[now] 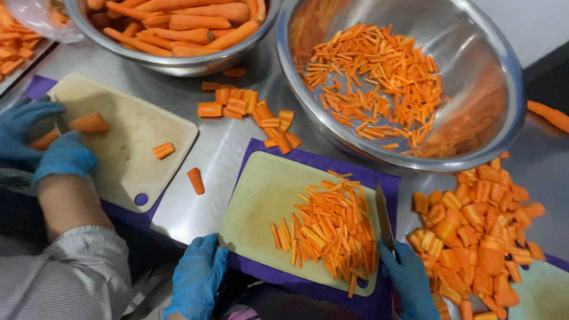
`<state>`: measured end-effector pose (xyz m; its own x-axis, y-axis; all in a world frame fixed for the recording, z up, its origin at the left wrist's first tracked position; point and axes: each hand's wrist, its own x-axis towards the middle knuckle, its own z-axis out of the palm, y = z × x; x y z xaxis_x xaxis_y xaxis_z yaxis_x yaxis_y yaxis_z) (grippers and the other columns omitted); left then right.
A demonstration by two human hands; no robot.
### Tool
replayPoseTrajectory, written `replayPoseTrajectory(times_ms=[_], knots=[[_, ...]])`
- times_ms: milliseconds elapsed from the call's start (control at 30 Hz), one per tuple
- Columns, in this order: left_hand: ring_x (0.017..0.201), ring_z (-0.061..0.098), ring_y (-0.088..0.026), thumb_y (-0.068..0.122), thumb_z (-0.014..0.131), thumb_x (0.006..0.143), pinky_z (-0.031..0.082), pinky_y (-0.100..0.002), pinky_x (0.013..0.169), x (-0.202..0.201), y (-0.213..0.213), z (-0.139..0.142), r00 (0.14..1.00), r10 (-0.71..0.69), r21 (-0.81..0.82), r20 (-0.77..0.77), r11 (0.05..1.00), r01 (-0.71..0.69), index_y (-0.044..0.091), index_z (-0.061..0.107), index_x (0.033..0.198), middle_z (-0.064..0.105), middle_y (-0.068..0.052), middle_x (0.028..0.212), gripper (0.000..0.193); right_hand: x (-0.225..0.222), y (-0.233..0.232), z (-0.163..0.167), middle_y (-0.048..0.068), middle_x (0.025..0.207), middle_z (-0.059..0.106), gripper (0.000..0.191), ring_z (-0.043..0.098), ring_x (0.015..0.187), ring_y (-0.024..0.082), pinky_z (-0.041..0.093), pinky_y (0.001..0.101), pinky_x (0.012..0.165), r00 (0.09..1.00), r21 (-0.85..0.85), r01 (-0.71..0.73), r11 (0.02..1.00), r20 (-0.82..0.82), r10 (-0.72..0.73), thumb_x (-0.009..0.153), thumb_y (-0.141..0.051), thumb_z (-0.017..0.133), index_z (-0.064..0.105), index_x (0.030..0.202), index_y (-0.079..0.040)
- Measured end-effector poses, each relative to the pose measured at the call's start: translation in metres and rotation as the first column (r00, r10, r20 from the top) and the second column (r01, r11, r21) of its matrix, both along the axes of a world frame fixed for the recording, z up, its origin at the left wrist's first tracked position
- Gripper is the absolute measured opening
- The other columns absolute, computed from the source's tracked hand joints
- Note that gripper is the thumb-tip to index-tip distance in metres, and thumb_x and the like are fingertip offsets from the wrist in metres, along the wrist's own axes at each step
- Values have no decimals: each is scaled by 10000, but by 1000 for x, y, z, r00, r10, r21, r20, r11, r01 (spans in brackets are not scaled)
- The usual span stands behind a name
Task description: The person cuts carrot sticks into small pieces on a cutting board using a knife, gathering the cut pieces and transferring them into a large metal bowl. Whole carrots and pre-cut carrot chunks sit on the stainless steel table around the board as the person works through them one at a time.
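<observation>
At far left, a co-worker's blue-gloved hands [44, 142] steady a carrot chunk [90, 123] on a pale plastic cutting board [136, 148]. Lower centre, the person's blue-gloved left hand [195, 278] lies open, gripping nothing, at the edge of a second pale cutting board [261, 201] heaped with orange carrot sticks [332, 228]. At lower right, the right hand [409, 278] is closed around a steel knife [384, 216].

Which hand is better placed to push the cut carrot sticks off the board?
Probably the right hand: it holds the knife, whose blade lies along the right edge of the carrot sticks. The left hand rests at the cutting board corner, apart from the pile.
</observation>
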<state>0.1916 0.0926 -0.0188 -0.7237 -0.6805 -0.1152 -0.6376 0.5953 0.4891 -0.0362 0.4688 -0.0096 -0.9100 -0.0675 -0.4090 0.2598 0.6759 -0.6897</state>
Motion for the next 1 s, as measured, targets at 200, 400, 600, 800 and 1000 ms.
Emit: replayPoseTrajectory(times_ms=[200,400,600,800,1000], knots=[[984,658,-376,493,653,847,533,-501,810,-17,-18,-11,999,-32,29,36,999,31,102,679,1106,683,-138,1048,470,-24,7,-18,92,657,598,308,528,583,186,405,332,559,979,-206,149,967,166,-116,970,-269,624,746,1073,-6],[899,714,-276,521,673,892,544,-403,821,-31,-39,-27,994,104,480,37,870,-109,56,700,1091,746,-141,961,506,-40,15,-29,65,752,684,321,541,632,152,432,312,590,987,-56,97,994,137,-88,962,-271,620,782,1128,-50],[972,681,-141,291,701,905,548,-341,815,-47,-47,-19,956,250,977,-151,185,105,79,638,1296,715,-38,1137,449,-40,23,-42,111,750,676,366,558,623,181,437,329,585,999,-166,32,986,46,-25,984,-286,636,759,1137,23],[1039,722,-194,276,689,892,587,-369,897,-56,-38,-13,982,161,993,-104,-34,110,16,579,1410,744,-104,1210,590,-36,28,-35,51,752,700,319,601,664,118,486,288,626,992,-175,-78,981,-112,59,961,-252,614,759,1080,5],[1038,717,-236,259,671,895,579,-387,877,-26,-24,-35,960,184,975,-211,-33,221,-13,582,1389,733,-153,1201,571,-28,27,-23,86,699,667,278,605,578,164,468,294,555,999,-397,-28,918,-36,14,989,-206,588,754,1004,16]])
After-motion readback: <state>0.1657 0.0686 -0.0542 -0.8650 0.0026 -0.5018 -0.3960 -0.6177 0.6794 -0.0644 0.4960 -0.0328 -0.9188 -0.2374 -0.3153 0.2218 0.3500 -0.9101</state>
